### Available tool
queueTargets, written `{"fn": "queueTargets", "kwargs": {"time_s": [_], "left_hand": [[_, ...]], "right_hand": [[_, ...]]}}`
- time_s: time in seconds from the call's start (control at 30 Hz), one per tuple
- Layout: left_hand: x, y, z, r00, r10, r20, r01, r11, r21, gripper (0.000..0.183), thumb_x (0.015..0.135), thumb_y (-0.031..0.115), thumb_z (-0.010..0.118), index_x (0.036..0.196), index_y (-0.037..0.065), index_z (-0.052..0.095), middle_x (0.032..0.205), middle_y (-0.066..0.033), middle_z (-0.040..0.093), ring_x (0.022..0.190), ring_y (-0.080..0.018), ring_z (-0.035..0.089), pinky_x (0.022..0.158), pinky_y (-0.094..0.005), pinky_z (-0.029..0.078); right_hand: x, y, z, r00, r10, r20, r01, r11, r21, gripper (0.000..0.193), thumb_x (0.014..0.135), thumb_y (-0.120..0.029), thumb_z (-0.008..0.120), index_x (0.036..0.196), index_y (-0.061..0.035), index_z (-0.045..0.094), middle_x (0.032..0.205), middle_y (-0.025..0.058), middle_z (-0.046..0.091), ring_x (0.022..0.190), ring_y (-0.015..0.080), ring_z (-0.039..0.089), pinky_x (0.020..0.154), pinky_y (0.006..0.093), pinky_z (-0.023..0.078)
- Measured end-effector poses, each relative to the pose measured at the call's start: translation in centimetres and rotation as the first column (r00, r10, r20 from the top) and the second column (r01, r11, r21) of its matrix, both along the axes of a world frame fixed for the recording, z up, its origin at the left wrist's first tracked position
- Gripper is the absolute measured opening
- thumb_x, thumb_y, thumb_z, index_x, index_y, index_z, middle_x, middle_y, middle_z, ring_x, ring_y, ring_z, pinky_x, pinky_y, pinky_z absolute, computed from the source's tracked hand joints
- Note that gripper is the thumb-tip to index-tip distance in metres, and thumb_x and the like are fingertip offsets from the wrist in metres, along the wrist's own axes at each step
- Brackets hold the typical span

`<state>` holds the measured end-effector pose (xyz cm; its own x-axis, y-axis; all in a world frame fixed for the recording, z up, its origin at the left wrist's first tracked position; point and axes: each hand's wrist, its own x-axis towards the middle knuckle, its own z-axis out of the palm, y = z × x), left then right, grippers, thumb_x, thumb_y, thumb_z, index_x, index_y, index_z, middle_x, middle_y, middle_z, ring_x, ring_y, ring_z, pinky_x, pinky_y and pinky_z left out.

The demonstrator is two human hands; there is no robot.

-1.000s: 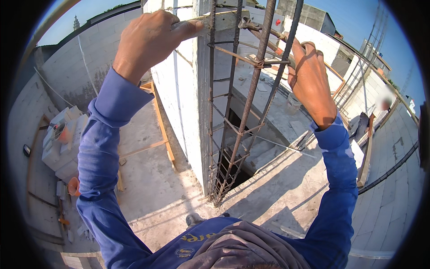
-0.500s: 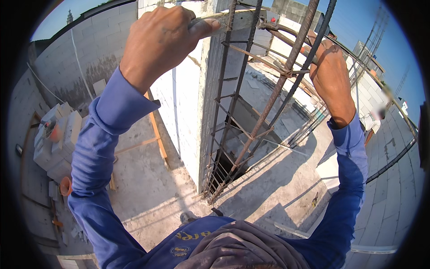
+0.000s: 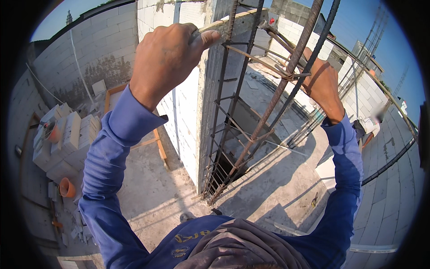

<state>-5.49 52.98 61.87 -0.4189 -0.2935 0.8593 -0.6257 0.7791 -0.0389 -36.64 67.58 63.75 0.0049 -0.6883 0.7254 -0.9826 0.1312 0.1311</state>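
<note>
My left hand is closed on the near end of a narrow, weathered board, thumb along its face. The board runs past the top of the white block wall and behind upright steel bars. My right hand is closed round a dark metal hand tool that looks like pincers; the fingers partly hide its grip. The tool's head is close to the board's far end; whether they touch, I cannot tell. Between my hands stands the rebar column cage, with bent stirrups tied by wire.
A dark opening lies at the cage's foot. White blocks and an orange bucket are at left. Wooden strips lie beside the wall. Another person is at the far right; a bottle-like object lies on the floor.
My left hand has moved slightly down and right, and the near end of the board is lower. My right hand has shifted slightly down and left with the tool.
</note>
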Motion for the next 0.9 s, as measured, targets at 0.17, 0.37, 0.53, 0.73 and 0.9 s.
{"fn": "queueTargets", "kwargs": {"time_s": [0.17,0.37,0.53,0.73,0.9], "left_hand": [[-0.3,0.0,-0.7,0.998,-0.069,-0.012,0.069,0.995,0.068,0.061,0.102,0.054,0.052,0.078,0.001,0.069,0.05,-0.0078,0.058,0.043,-0.0186,0.061,0.043,-0.0308,0.044],[-0.6,0.9,-0.9,0.995,-0.078,-0.067,0.087,0.986,0.143,0.06,0.102,0.052,0.055,0.072,0.001,0.064,0.049,-0.0106,0.053,0.042,-0.0237,0.055,0.045,-0.0364,0.043],[-0.5,1.1,-1.0,0.987,-0.092,-0.135,0.107,0.989,0.101,0.062,0.1,0.048,0.06,0.06,0.002,0.054,0.046,-0.0162,0.045,0.04,-0.0333,0.046,0.046,-0.0437,0.038],[-0.5,1.6,-1.2,0.986,-0.047,-0.161,0.061,0.995,0.082,0.059,0.1,0.049,0.061,0.063,0.002,0.058,0.047,-0.0155,0.048,0.043,-0.0344,0.052,0.047,-0.0438,0.04],[-0.9,1.9,-1.4,0.98,-0.062,-0.191,0.088,0.988,0.129,0.059,0.099,0.051,0.061,0.064,0.003,0.06,0.047,-0.0129,0.052,0.043,-0.0322,0.055,0.046,-0.0429,0.042]], "right_hand": [[-0.2,-0.7,-2.1,0.975,0.142,0.171,-0.146,0.989,0.011,0.035,0.086,-0.011,0.069,0.12,-0.0062,0.069,0.089,0.0222,0.073,0.074,0.0396,0.07,0.069,0.045,0.053],[-2.6,-3.5,-5.8,0.934,0.343,0.096,-0.344,0.939,-0.009,0.031,0.095,-0.02,0.066,0.119,-0.0006,0.065,0.081,0.0175,0.067,0.068,0.0382,0.063,0.064,0.046,0.049],[0.5,-4.9,-8.6,0.155,0.297,0.942,-0.661,0.74,-0.125,0.038,0.105,-0.04,0.058,0.121,-0.0049,0.059,0.068,-0.0032,0.047,0.058,0.0083,0.049,0.053,0.027,0.041],[0.6,-6.6,-10.2,-0.298,0.128,0.946,-0.847,0.423,-0.324,0.038,0.105,-0.045,0.053,0.09,-0.0107,0.048,0.061,-0.0008,0.045,0.047,0.0116,0.045,0.046,0.0285,0.041],[-1.8,-6.8,-8.6,-0.397,-0.089,0.914,-0.916,0.099,-0.388,0.04,0.102,-0.048,0.058,0.089,-0.0119,0.047,0.06,-0.0008,0.046,0.049,0.0109,0.049,0.043,0.029,0.042]]}}
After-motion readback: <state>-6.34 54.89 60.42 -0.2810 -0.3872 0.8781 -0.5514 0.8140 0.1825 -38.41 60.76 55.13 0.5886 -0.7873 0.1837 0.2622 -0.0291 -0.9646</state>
